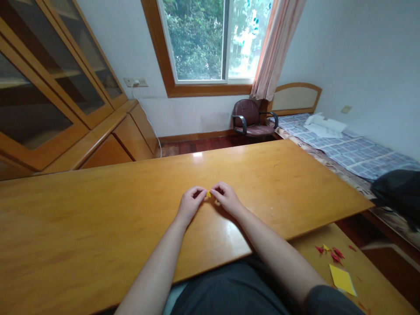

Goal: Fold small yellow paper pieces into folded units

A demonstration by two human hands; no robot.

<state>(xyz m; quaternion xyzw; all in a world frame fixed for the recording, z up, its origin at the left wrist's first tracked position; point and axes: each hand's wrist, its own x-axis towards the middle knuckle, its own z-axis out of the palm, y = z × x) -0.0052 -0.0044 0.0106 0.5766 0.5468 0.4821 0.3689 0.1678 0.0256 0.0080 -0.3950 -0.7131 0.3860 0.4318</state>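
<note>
At a wooden desk (98,227) under the window (210,39)

My left hand (189,204) and right hand (227,197) pinch a tiny yellow paper piece (208,194) at frame centre; more scraps (331,253) lie lower right, bed (354,153) beyond.

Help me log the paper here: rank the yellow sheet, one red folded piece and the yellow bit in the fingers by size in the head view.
1. yellow sheet
2. red folded piece and yellow bit: both tiny; the bit is mostly hidden between left hand and right hand, so unranked.
</note>
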